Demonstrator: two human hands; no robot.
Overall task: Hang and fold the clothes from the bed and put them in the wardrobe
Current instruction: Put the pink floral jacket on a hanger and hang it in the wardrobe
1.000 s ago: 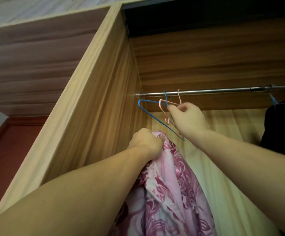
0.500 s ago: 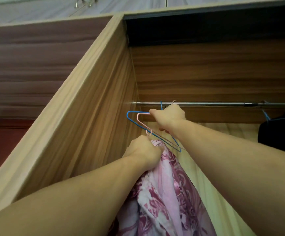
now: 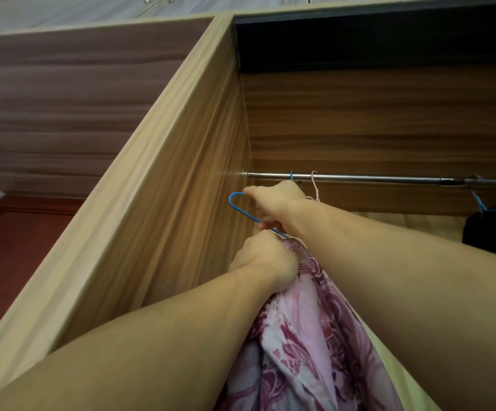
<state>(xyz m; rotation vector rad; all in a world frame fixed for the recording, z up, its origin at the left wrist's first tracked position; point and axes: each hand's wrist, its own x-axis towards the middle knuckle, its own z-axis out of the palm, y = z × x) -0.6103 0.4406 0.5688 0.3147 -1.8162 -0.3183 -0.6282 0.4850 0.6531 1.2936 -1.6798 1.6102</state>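
Nearest us, our left hand (image 3: pixel 266 262) is raised in a fist, bunching the pink floral garment (image 3: pixel 309 345) just below the rail. Beyond it our right hand (image 3: pixel 273 207) grips the blue hanger (image 3: pixel 236 206), having let go of the pink hanger (image 3: pixel 315 185), which now hangs from the wardrobe rail (image 3: pixel 374 177).
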